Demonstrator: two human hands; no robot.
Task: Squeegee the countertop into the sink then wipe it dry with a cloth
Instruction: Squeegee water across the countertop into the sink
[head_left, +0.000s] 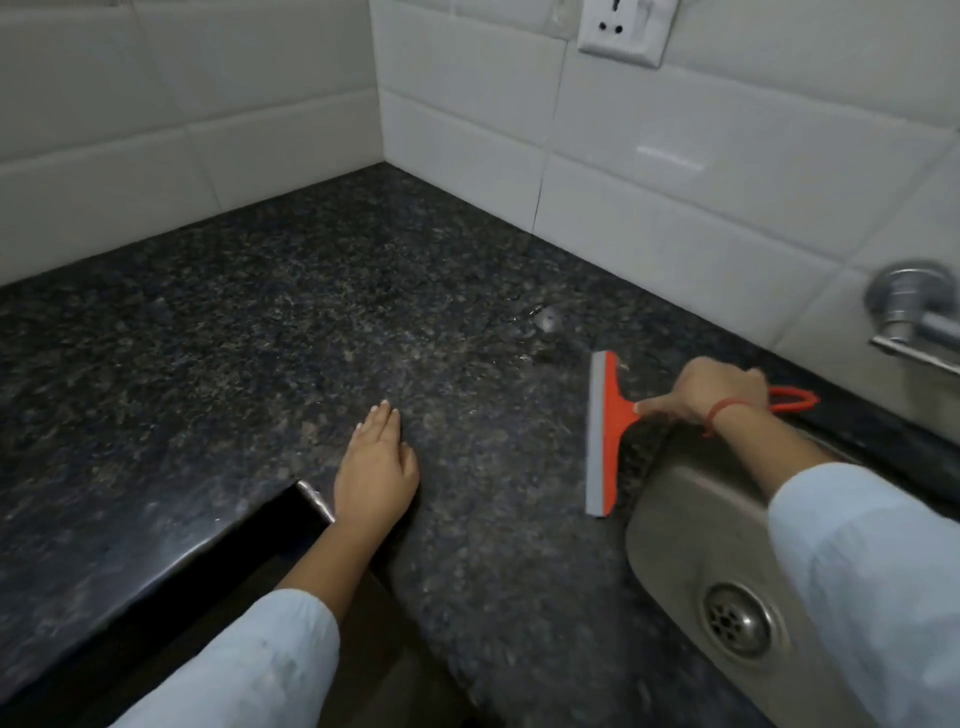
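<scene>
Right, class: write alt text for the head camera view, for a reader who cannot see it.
A person's right hand holds an orange squeegee by its handle, blade on a dark speckled countertop beside a steel sink. The left hand rests flat on the counter. A small wet patch lies near the white tiled wall.

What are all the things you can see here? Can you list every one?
Squeegee: one, orange with a grey blade, on the countertop beside the sink.
Countertop: one, dark speckled stone, filling the corner.
Water patch: one, clear, near the back wall.
Sink: one, steel, at the right, with a round drain.
Tap: one, silver, on the right wall.
Socket: one, white, high on the tiles.
Wall tiles: many, white.
Left hand: flat on the countertop.
Right hand: holding the squeegee handle.
</scene>
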